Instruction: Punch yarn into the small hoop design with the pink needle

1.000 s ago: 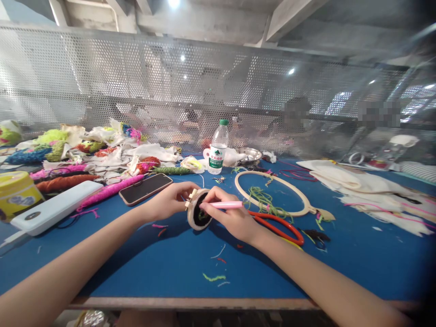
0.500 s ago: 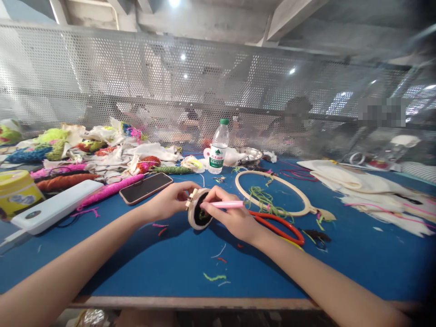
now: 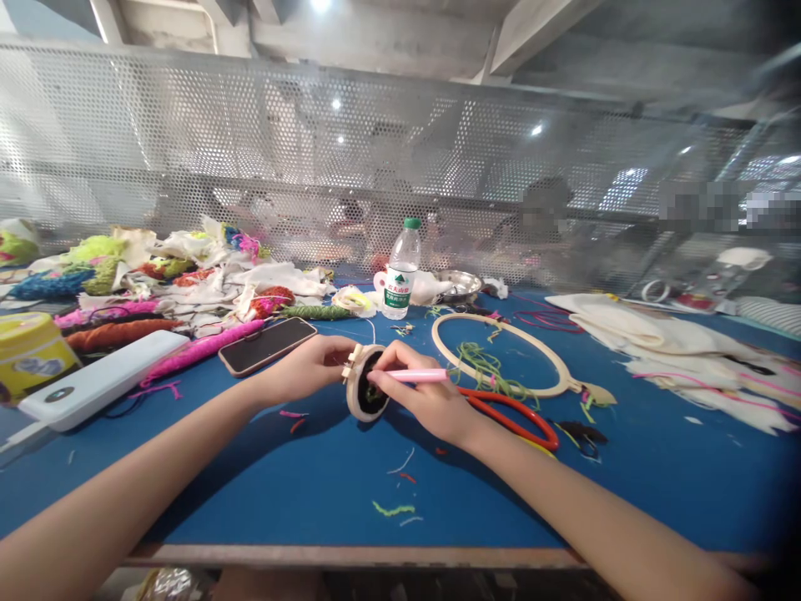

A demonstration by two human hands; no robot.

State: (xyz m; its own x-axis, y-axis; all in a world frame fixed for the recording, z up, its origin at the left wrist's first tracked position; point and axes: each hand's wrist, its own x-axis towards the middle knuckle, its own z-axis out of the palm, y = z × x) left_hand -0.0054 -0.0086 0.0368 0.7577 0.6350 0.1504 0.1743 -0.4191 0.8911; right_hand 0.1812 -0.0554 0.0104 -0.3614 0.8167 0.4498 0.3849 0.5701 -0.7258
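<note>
My left hand grips a small wooden embroidery hoop with dark fabric, holding it on edge just above the blue table. My right hand is closed round a pink punch needle, its tip pressed into the fabric inside the hoop. Green yarn shows within the hoop.
A large empty wooden hoop with green thread, red-handled scissors, a water bottle, a phone, a white power bank, a yellow tin, yarn and cloth piles at left, folded white cloth at right. Perforated metal screen behind.
</note>
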